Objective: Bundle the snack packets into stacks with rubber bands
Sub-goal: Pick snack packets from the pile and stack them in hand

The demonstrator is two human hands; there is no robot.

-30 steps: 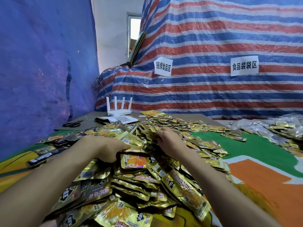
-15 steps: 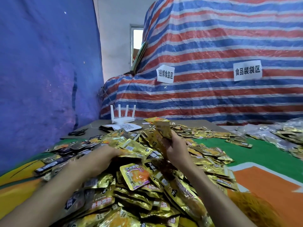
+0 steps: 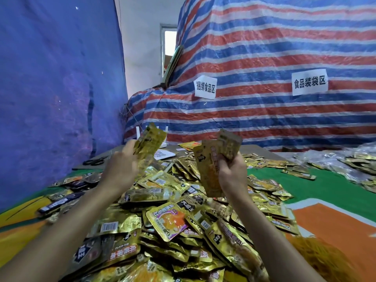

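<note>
Striped tarp [image 3: 264,47] behind gold snack-packet heap [image 3: 126,222] | left hand [image 3: 120,169], heap's 11 o'clock, pinches one blurred packet [image 3: 150,139] | right hand [image 3: 234,174], 1 o'clock, grips several fanned packets [image 3: 213,157]

Table [image 3: 256,149] w/ green-orange mat [image 3: 325,189], packet pile [image 3: 162,222], scissors [image 3: 94,161]

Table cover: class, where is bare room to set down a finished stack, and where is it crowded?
Bare: green patch between packet pile and bagged packets; orange patch right of the pile. Crowded: the pile itself.
</note>
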